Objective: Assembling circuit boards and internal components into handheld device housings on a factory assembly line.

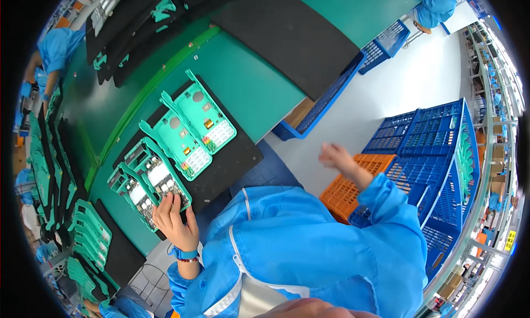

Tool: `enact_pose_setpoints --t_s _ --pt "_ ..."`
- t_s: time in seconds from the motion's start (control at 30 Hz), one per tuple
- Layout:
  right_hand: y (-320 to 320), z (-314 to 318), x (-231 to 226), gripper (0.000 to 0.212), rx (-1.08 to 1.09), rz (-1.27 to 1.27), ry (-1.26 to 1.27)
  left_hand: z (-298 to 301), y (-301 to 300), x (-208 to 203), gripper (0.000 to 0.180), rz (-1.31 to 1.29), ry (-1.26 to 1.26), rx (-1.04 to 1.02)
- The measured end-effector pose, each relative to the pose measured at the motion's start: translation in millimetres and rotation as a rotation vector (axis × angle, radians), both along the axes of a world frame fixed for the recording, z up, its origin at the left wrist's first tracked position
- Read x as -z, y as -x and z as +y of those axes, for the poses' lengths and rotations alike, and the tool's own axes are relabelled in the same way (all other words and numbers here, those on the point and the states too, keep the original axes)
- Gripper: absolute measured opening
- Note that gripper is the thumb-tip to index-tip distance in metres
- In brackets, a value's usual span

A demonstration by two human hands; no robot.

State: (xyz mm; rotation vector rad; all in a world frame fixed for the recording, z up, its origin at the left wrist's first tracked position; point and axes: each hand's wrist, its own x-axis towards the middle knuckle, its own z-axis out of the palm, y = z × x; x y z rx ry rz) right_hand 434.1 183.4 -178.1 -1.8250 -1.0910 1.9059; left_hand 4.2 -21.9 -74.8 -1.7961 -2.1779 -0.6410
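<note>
On a black mat (232, 173) at the near edge of the green table lie two green housings with circuit boards. My left hand (175, 221) rests on the near end of the inner board-filled housing (160, 174), fingers spread and thumb apart. Beside it, to the left, is the other board-filled housing (135, 195). Farther right on the mat, two green shells, one (179, 139) next to another (207, 116), show their insides, with small parts and a white grid at the near end. My right hand (338, 157) is off the table near the orange crate; its fingers look curled and slightly blurred.
An orange crate (359, 188) and stacked blue crates (419, 139) stand on the floor at right. A large black mat (290, 39) covers the table's far part. Green housings (91, 235) stand at left. Co-workers in blue, one (58, 47) at left and another (436, 9) far right, are nearby.
</note>
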Motion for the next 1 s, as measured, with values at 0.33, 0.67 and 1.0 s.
enact_pose_setpoints --t_s 0.33,0.67,1.0 --pt "62.1 149.7 -125.0 0.023 0.419 0.541 -0.396 18.2 -0.6 -0.5 0.04 -0.003 -0.015 0.037" --pt "26.7 109.8 -142.4 0.023 0.691 0.803 -0.772 8.3 3.1 5.3 0.04 0.016 -0.027 0.02" --pt "18.9 303.7 -120.5 0.036 0.496 1.035 -0.405 11.2 2.8 3.5 0.04 -0.022 -0.02 0.038"
